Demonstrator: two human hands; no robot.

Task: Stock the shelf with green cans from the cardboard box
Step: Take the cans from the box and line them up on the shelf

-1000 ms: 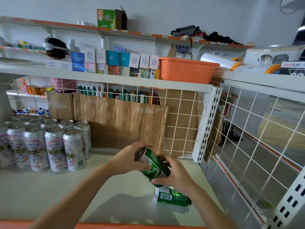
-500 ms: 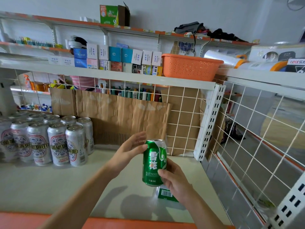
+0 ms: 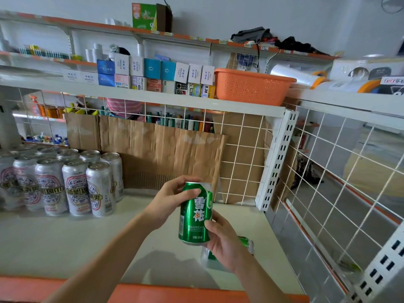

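While the green can (image 3: 195,215) stands upright above the white shelf (image 3: 65,241), both hands grasp it: the left hand (image 3: 169,200) curls round its upper part, the right hand (image 3: 225,243) round its lower part. A second green can (image 3: 246,244) lies on its side behind the right hand, seemingly on the shelf. Silver cans (image 3: 74,182) stand grouped at the left, before a cardboard sheet (image 3: 157,154).

I see a green can (image 3: 195,213) with white lettering. At the left edge of the shelf (image 3: 65,241), silver cans (image 3: 75,189) carry red-and-blue ornamented labels. The shelf is off-white, orange along its front edge. The perforated basket (image 3: 251,88) is orange.
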